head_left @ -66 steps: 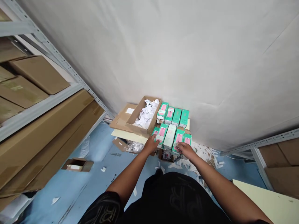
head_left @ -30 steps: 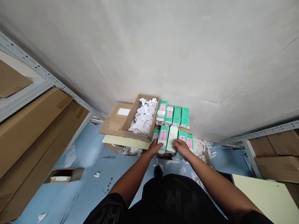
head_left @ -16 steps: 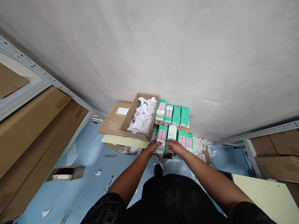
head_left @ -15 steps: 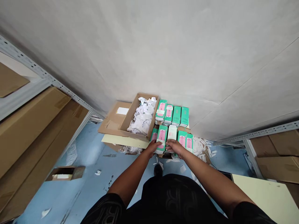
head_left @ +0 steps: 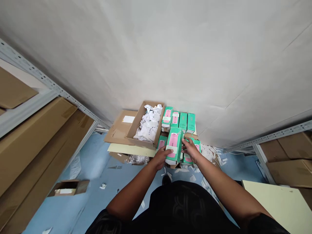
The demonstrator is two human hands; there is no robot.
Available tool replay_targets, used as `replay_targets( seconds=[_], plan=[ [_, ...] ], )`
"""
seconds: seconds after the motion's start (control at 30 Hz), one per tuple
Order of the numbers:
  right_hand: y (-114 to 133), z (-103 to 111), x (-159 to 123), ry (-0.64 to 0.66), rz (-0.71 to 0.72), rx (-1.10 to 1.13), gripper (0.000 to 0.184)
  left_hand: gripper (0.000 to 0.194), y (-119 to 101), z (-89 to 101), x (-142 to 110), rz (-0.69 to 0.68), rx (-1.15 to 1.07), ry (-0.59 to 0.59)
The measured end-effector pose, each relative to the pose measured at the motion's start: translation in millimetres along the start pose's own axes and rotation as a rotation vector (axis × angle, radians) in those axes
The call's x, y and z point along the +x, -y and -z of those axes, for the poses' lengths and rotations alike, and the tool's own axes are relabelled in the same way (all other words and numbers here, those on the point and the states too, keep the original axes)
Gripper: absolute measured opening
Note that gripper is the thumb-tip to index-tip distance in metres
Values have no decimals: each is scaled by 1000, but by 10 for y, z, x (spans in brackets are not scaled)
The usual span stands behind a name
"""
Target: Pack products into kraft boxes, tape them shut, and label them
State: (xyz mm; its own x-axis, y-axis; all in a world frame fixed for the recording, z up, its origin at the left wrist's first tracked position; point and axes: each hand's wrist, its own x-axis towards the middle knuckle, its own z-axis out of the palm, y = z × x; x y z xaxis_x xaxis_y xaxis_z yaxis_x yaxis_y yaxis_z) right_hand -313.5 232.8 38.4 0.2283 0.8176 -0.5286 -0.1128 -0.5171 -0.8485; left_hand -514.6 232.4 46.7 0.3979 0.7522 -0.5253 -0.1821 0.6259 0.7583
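Observation:
My left hand [head_left: 161,157] grips the lower left of a green box with a pink front [head_left: 173,144], its thumb over the white label strip. The box is raised above its neighbours. My right hand [head_left: 190,150] is at the box's right edge, fingers bent inward. A pale sliver shows beside those fingers, but what they hold is mostly hidden. Another green-and-pink box [head_left: 162,143] stands to the left, and more [head_left: 197,146] lie partly under my right hand. Behind them is a row of green boxes, two with pink fronts [head_left: 167,116] and two plain [head_left: 191,122].
Left of the boxes, an open carton [head_left: 136,125] holds crumpled white paper [head_left: 149,125]. A cardboard flap [head_left: 117,133] lies beside it. Shelves with large cartons [head_left: 41,149] flank both sides. Paper scraps litter the blue floor [head_left: 97,165], and a pale board [head_left: 273,201] is at right.
My left hand has lifted the green-and-pink box up and to the right. It now covers where the white box was. My right hand has shifted slightly right and up.

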Motion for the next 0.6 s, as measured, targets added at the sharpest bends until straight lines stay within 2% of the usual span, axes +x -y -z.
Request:
replay_targets(
  seconds=[0.07, 0.17, 0.3, 0.47, 0.6],
  plan=[
    [104, 126, -39, -54, -15, 60, 70, 71, -76, -147, -34, 16, 25, 71],
    [234, 368, -149, -104, 41, 128, 66, 70, -117, -356, -29, 15, 41, 198],
    [274, 757, -403, -217, 155, 170, 63, 72, -17, -667, 49, 14, 152, 325],
    [46, 1317, -886, -311, 129, 335, 63, 73, 289, -1258, 99, 8, 234, 475],
    [-265, 1790, -1377, -308, 64, 422, 51, 70, 556, -1828, 32, 39, 283, 577]
  ],
)
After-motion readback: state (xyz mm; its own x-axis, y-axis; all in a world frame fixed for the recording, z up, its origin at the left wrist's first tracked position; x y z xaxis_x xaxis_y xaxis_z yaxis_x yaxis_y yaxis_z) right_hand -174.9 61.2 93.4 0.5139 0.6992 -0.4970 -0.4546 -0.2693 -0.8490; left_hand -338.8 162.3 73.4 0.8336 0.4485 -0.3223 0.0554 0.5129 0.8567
